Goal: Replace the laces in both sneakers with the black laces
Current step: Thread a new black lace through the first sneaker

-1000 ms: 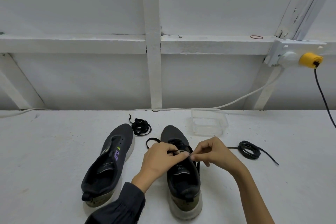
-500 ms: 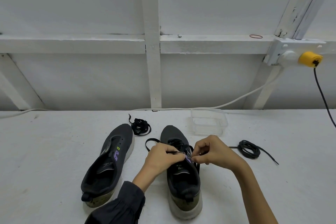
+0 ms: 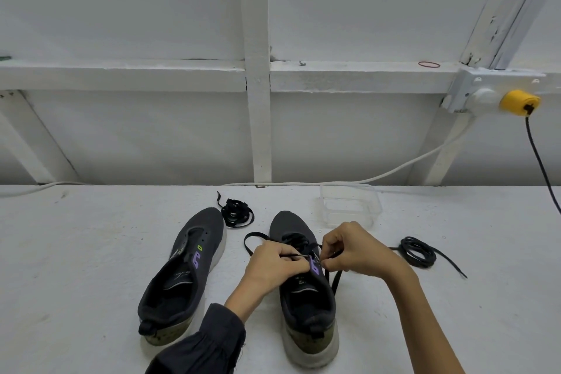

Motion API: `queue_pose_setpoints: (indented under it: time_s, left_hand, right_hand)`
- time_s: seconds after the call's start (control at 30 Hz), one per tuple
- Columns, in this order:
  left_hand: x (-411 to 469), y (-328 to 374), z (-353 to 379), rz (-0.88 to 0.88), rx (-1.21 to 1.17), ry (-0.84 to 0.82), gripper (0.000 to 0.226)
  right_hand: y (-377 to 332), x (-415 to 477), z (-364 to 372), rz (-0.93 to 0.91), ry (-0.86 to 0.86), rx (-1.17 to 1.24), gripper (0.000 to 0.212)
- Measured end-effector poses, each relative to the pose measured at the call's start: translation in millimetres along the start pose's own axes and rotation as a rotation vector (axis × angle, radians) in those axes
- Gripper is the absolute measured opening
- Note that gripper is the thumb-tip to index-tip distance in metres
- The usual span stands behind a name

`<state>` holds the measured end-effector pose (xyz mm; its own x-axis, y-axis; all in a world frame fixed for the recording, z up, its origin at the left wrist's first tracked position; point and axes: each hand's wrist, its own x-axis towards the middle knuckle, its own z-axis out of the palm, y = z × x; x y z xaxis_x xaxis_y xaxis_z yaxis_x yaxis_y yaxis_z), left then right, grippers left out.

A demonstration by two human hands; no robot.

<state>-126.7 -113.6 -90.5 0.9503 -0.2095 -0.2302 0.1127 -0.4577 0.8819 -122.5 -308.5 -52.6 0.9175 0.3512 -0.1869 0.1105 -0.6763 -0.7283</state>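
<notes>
Two dark grey sneakers stand side by side on the white table, toes pointing away from me. The left sneaker (image 3: 185, 276) has no lace in it. Over the right sneaker (image 3: 303, 307), my left hand (image 3: 273, 264) pinches a black flat lace (image 3: 253, 240) near the upper eyelets. My right hand (image 3: 355, 249) pinches the lace's other end at the purple eyelet loop, and that end hangs down the shoe's right side. The lace loops out to the left of the toe.
A bundled black flat lace (image 3: 235, 212) lies between the toes of the sneakers. A coiled round black lace (image 3: 419, 252) lies at the right. A clear plastic box (image 3: 349, 206) stands behind the right sneaker. A white cable (image 3: 394, 170) and a black cord (image 3: 540, 161) run along the wall.
Both hands have stayed over the right sneaker's eyelets, with only small finger shifts. The lace loop to the left of the toe has grown slightly.
</notes>
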Motion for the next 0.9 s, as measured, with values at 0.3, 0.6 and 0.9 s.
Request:
queue_pose_setpoints:
  time_s: [0.3, 0.6, 0.9]
  left_hand:
    - [-0.9, -0.5, 0.5, -0.004, -0.035, 0.004, 0.028]
    - [-5.4, -0.7, 0.5, 0.071, -0.032, -0.014, 0.026]
    - [-3.4, -6.6, -5.3, 0.200, 0.215, -0.013, 0.024]
  right_hand:
    - [-7.4, -1.9, -2.4, -0.022, -0.061, -0.045, 0.014]
    - [-8.0, 4.9, -5.8, -0.008, -0.140, -0.080, 0.017]
    - [2.0, 9.8, -2.1, -0.021, -0.082, 0.034, 0.010]
